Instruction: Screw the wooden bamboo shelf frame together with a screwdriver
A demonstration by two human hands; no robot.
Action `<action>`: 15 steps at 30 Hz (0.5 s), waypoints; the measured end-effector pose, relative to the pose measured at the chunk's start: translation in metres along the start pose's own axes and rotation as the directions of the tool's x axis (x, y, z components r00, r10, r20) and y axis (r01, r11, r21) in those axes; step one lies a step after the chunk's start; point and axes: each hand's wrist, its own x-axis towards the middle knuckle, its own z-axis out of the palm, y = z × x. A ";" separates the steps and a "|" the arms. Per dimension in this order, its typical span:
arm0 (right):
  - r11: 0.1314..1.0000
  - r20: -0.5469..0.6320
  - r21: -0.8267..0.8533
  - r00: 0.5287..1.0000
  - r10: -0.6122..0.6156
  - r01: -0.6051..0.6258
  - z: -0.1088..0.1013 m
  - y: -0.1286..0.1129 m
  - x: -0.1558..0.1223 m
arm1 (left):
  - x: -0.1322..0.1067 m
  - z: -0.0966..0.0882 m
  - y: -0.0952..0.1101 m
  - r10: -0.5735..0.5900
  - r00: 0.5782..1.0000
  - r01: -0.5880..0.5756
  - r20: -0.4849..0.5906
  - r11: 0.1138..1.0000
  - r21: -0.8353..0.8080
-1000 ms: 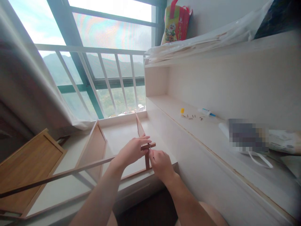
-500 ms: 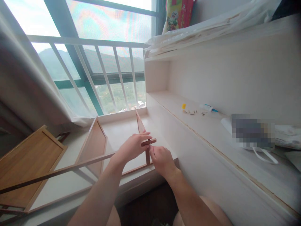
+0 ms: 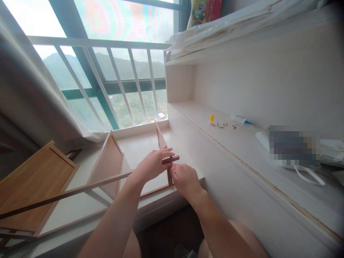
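My left hand [image 3: 152,164] is closed around the end of a wooden rail [image 3: 175,158] at the corner of a slatted wooden frame. Its fingers lie over the top, and the rail's tip sticks out to the right. Just beside it, my right hand [image 3: 186,178] is pinched against the joint from the right; whatever its fingertips hold is hidden or too small to name. An upright wooden post [image 3: 169,176] runs down below the joint. Behind the hands stands a narrow wooden panel [image 3: 160,136], with a wider panel [image 3: 107,163] farther left.
On the white shelf [image 3: 228,150] to the right lie several small screws or dowels [image 3: 221,127], a yellow cap [image 3: 211,118] and a blue-tipped white tube [image 3: 243,120]. A broad wooden panel [image 3: 40,179] leans at left. A railing [image 3: 131,80] and curtain [image 3: 64,96] border the window.
The view has tilted slightly downward. Both hands stay at the same joint, and my right hand's fingers have shifted slightly there.
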 end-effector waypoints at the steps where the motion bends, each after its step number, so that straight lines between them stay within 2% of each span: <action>1: 1.000 -0.002 0.007 1.000 0.003 -0.003 0.000 0.000 0.000 | 0.000 0.000 0.000 -0.003 1.000 0.003 0.000 1.000 -0.002; 5: 0.992 -0.030 0.125 0.999 0.020 -0.016 0.003 0.000 0.001 | -0.001 0.000 0.002 -0.009 1.000 0.009 -0.004 1.000 0.004; 9: 0.909 -0.074 0.414 0.993 0.095 -0.056 0.016 -0.001 0.003 | 0.000 0.000 0.001 -0.006 1.000 0.006 0.003 1.000 0.012; 12: 0.735 -0.078 0.674 0.982 0.171 -0.074 0.030 -0.003 0.006 | 0.001 0.001 -0.001 0.001 1.000 -0.001 0.003 1.000 0.020; 15: 0.473 -0.011 0.877 0.980 0.200 -0.087 0.042 -0.007 0.009 | 0.001 0.002 -0.002 0.003 1.000 -0.003 0.002 1.000 0.028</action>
